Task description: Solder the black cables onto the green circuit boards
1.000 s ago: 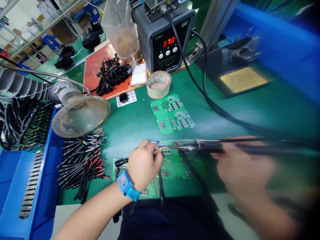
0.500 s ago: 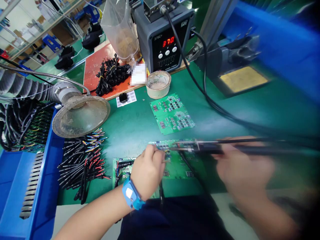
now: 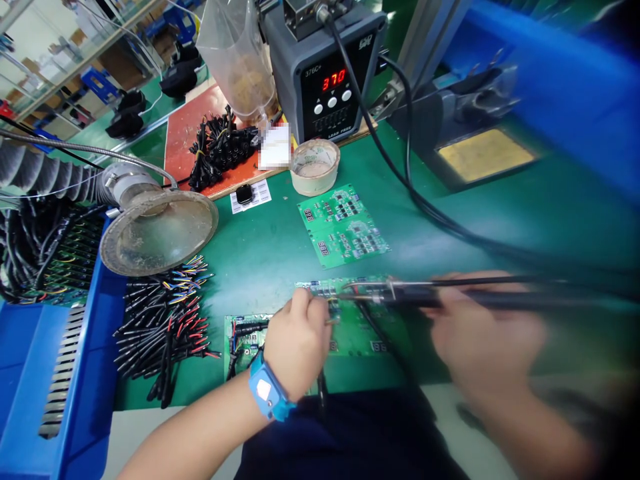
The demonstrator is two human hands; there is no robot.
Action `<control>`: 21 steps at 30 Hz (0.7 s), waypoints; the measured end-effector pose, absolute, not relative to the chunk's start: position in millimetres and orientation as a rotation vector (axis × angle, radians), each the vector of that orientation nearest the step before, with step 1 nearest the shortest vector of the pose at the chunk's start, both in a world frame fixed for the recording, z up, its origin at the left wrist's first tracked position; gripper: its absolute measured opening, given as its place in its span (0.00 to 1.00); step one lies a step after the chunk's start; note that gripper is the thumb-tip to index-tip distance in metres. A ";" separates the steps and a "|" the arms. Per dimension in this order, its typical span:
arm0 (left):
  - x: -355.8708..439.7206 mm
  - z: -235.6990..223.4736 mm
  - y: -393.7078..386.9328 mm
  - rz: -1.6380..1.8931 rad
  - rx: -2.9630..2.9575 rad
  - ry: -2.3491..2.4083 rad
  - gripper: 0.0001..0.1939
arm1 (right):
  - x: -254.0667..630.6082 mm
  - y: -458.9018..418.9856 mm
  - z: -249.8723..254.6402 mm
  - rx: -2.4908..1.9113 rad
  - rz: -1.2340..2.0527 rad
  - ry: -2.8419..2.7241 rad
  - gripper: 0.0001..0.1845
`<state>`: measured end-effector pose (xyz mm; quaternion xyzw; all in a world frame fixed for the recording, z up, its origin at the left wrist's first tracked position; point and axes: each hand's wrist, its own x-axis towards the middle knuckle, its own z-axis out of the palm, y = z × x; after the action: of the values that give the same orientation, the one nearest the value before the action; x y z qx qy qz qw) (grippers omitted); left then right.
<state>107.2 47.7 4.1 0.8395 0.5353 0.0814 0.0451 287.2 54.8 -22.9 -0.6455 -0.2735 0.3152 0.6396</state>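
In the head view, the soldering iron point(image 3: 413, 295) lies nearly level across the picture, its long axis running from side to side, the thin metal tip pointing left and the dark handle trailing off to the right, where it blurs. A thin tube runs along the top of the handle. The soldering station point(image 3: 300, 87) shows "370" in red digits, with "376C+" above and "LEAD FREE" at the lower edge of its front; the logo in its upper corner is too unclear to read. Green print on the tape roll point(image 3: 315, 181) is too small to make out. On the upper circuit panel point(image 3: 343, 227), two small displays show "888". The right hand point(image 3: 485, 337), blurred, is wrapped around the iron's handle from below. The left hand point(image 3: 299, 343), a blue band point(image 3: 270, 389) at its wrist, is closed, thumb and fingers pinched on a thin wire point(image 3: 332, 321) of which only a short end shows. The iron's tip sits just beside the left fingertips, over the lower circuit board point(image 3: 357, 333), between the two hands; whether it touches anything cannot be told.
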 end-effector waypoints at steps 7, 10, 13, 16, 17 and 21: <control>108.8 6.1 47.4 0.168 2.585 1.659 0.04 | 287.7 56.2 -23.7 -1.413 0.706 -0.561 0.07; 109.7 6.5 47.1 0.146 2.587 1.657 0.04 | 286.3 59.0 -22.2 -1.393 0.717 -0.455 0.06; 110.5 6.5 47.9 0.141 2.561 1.657 0.05 | 285.3 61.1 -20.3 -1.388 0.732 -0.399 0.07; 108.3 9.7 50.8 0.169 2.462 1.629 0.05 | 285.9 61.4 -20.0 -1.390 0.734 -0.378 0.08; 106.5 12.2 52.2 0.195 2.407 1.602 0.04 | 286.4 61.1 -20.4 -1.390 0.731 -0.375 0.09; 94.9 26.7 58.3 0.339 2.188 1.401 0.07 | 287.7 59.8 -23.1 -1.394 0.735 -0.387 0.10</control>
<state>94.9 58.3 26.7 0.8068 0.5167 0.1251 0.2579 287.7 59.8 -23.1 -0.6231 -0.1727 0.3285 0.6885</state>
